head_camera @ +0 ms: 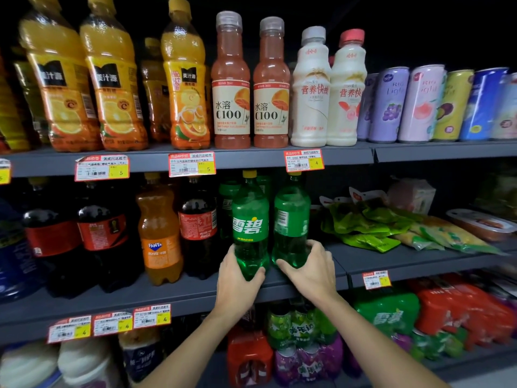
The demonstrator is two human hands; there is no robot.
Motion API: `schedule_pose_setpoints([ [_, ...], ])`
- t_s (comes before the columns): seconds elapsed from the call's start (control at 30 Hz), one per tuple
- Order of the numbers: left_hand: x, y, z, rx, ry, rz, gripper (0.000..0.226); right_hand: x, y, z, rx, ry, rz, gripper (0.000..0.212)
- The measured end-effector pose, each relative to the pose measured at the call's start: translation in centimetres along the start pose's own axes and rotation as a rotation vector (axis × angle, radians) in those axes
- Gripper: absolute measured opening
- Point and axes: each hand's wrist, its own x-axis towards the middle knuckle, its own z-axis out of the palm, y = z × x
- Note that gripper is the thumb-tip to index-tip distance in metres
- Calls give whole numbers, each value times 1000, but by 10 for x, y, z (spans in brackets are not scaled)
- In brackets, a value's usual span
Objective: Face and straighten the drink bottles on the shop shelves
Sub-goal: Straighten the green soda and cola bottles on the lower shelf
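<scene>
On the middle shelf [167, 292], our left hand [237, 278] clasps the base of the left bottle [250, 219], logo outward, while our right hand [310, 271] clasps the right bottle [291, 217], barcode outward, low down, likely so we can twist it to face front.

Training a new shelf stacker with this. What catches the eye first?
Dead centre, the left hand grips the front-facing Sprite bottle and the right hand the back-facing Sprite bottle, both at the middle shelf. Bright orange juice bottles line the upper shelf at left.
</scene>
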Motion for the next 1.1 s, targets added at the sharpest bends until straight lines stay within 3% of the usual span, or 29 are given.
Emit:
schedule_pose_setpoints([
  [0.07, 1, -2, -1, 23, 20, 15, 79, 1, -3, 0, -31, 12, 34, 98],
  [0.2, 2, -4, 1, 72, 60, 37, 86, 6, 2, 3, 203, -216, 22, 92],
  [0.37, 4, -5, 1, 79, 59, 39, 83, 8, -7, 8, 56, -58, 12, 100],
  [0.53, 5, -5, 0, 90, 51, 20, 87, 5, 2, 7, 285, -241, 9, 86],
  [0.7, 5, -4, -1, 75, 48, 11, 85, 7, -4, 5, 158, -102, 30, 94],
  [0.83, 8, -3, -2, 126, 15, 48, 85, 6, -2, 4, 235, -262, -5, 90],
  [1.0, 14, -5, -6, 208, -22, 53, 100, 8, 0, 2, 83, -198, -78, 97],
  [1.1, 16, -7, -11, 213, -48, 64, 107, 15, 3, -3, 64, -280, -87, 107],
])
